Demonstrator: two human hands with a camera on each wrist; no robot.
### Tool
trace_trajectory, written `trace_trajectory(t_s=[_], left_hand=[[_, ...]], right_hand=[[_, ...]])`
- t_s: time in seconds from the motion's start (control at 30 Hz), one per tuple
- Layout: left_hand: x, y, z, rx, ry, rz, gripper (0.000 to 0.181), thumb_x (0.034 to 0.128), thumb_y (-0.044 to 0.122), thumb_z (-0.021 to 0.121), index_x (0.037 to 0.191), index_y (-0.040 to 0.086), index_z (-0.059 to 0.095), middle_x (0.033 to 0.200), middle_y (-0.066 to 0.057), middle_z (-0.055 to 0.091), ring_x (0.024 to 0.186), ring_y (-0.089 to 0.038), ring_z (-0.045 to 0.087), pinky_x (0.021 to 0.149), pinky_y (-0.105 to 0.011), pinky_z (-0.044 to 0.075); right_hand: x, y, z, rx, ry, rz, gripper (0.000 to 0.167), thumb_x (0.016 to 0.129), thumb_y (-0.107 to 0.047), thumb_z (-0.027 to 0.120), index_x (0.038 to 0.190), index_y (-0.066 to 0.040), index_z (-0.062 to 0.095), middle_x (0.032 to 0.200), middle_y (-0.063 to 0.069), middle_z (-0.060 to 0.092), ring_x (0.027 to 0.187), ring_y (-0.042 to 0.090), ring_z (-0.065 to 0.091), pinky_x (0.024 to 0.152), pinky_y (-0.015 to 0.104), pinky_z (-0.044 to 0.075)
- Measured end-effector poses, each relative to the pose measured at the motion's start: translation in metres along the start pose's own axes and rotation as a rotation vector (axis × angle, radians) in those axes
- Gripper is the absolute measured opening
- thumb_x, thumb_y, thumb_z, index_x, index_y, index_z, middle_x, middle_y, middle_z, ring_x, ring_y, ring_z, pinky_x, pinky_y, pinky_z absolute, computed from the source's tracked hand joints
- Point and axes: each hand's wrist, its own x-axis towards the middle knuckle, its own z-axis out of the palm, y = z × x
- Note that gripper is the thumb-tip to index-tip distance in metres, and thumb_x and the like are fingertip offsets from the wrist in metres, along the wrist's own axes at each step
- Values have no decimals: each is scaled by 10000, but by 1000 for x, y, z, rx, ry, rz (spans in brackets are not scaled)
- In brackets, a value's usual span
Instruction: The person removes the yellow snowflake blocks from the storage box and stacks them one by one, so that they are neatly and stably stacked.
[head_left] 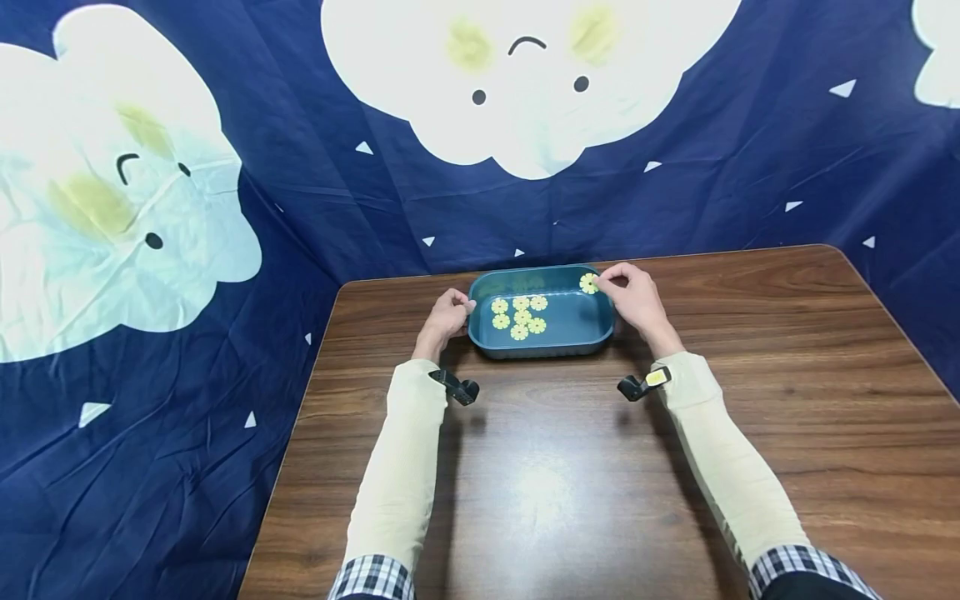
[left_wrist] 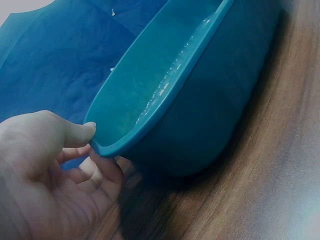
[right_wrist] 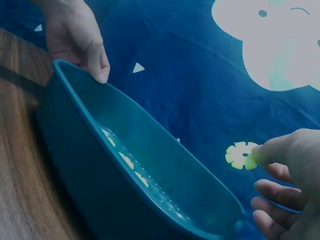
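A teal rectangular basin point(head_left: 577, 321) with rounded corners stands near the table's back edge. Several yellow flower-shaped pieces point(head_left: 522, 317) lie inside it, grouped left of centre. My left hand point(head_left: 447, 315) pinches the basin's left rim, thumb on top and fingers beneath, as the left wrist view shows. Between thumb and forefinger, my right hand point(head_left: 636, 298) pinches one yellow flower piece point(right_wrist: 241, 155), which has a small hole in its middle. In the right wrist view this piece is held up apart from the basin's rim point(right_wrist: 165, 132).
The brown wooden table point(head_left: 540, 467) reaches toward me and to both sides. Behind it hangs a dark blue cloth point(head_left: 390, 208) printed with white clouds and small triangles. A small black camera point(head_left: 454, 387) is strapped to the left wrist, another camera point(head_left: 643, 383) to the right.
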Motion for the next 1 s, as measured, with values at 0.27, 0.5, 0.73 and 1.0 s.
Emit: trace_trajectory(t_s=[0.27,0.5,0.73,1.0], left_hand=[[0,1,0,-5,-4,-8,115,992,164,511,926,121,427,949,-46,448,786,-183,510,674,-289,480],[0,0,0,-10,-5,-7,114,990,165,515,932,118,429,939,-42,449,768,-181,507,706,-319,489],[1,0,0,-13,1,-3,112,985,168,526,939,112,440,935,-44,446,714,-155,491,802,-392,495],[0,-1,-1,-18,-3,-5,119,984,169,527,932,115,435,919,-41,437,713,-152,489,782,-378,490]], right_hand=[[0,7,-7,29,45,16,308,910,-325,638,1023,-39,624,1054,91,604,892,158,492,746,250,386],[1,15,-12,81,80,58,287,907,-307,647,1011,-42,615,1011,32,584,880,110,482,754,230,383],[1,25,-16,129,121,75,272,910,-293,649,991,-37,606,944,-48,575,838,40,500,752,190,400],[3,43,-22,162,177,95,246,911,-267,649,966,-33,596,817,-145,530,734,13,496,630,118,405]])
